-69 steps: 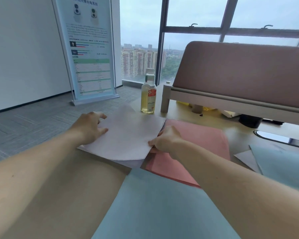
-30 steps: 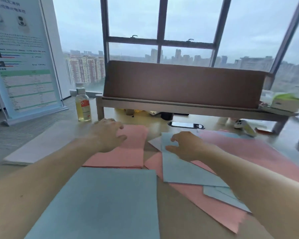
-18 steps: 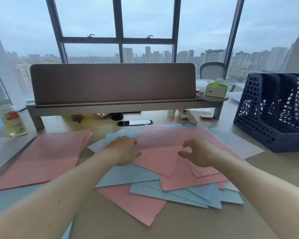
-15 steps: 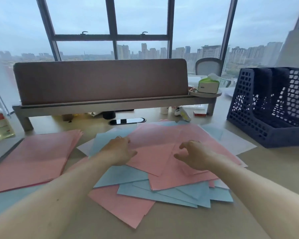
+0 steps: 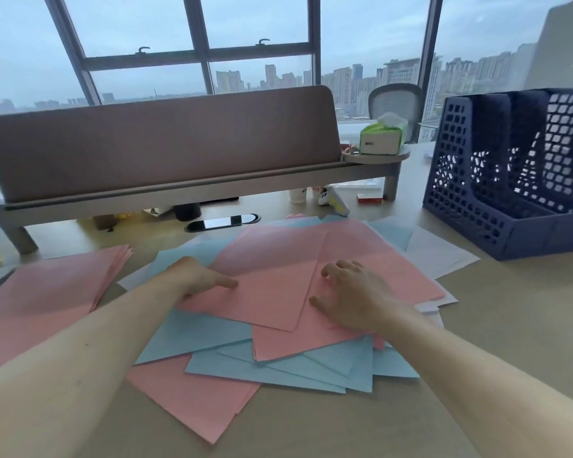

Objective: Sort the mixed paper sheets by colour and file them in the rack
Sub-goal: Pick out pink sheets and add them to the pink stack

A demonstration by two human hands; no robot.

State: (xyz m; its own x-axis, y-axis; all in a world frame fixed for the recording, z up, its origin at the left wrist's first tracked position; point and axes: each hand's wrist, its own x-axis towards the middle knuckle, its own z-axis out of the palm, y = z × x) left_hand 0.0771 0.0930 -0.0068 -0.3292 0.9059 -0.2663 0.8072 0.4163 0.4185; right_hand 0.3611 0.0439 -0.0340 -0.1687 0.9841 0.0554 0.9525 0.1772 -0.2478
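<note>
Head view: sorting is partly done, filing not started, by the look of it.

- Sorted pink stack (image 5: 43, 299) sits at the left edge of the frame, edges roughly squared, apart from the main mess. No other finished stacks are in view here.
- Mixed pile (image 5: 278, 309) fills the centre of the bench (image 5: 510, 325): pink, blue and white sheets overlapped at odd angles. Pink on top, blue fanning out lower centre, white poking out on the right side.
- Left hand (image 5: 199, 279) lies flat on the left part of the top pink sheet (image 5: 272, 292), fingers loose, pinching nothing visible.
- Right hand (image 5: 351, 299) is spread palm-down on the pink sheet beside it, fingers splayed, grasping nothing.
- Rack (image 5: 510, 173), dark blue mesh, stands at right of frame, well apart from the pile. Visible slots hold no paper.

Judgement: the bulk is still left. The pile needs splitting by colour, then every stack goes into the rack.
</note>
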